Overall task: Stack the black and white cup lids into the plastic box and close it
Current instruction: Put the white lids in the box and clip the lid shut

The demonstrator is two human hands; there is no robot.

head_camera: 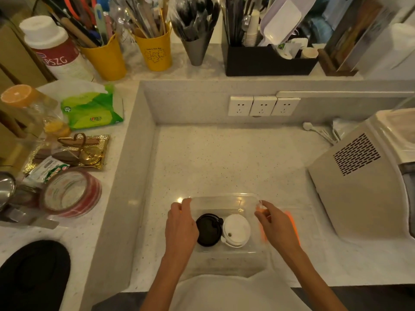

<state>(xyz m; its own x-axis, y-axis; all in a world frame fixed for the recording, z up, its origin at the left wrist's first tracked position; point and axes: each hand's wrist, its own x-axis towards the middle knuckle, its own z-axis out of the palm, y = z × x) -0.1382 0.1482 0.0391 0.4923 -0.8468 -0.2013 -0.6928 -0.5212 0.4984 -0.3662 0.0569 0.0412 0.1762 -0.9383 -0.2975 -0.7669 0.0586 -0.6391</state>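
Observation:
A clear plastic box (224, 261) sits on the counter right in front of me. Inside it a black cup lid (208, 230) lies on the left and a white cup lid (237, 228) on the right, side by side and touching. A transparent box lid (224, 202) is held over the box. My left hand (180, 223) pinches its left far corner and my right hand (276, 223) pinches its right far corner. An orange strip (293, 223) shows beside my right hand; what it belongs to I cannot tell.
A beige machine (359, 187) stands at the right. The raised ledge on the left holds a tape roll (69, 194), a green tissue pack (92, 108) and a gold tray (67, 151). Yellow cups (157, 50) with utensils and wall sockets (262, 105) are behind.

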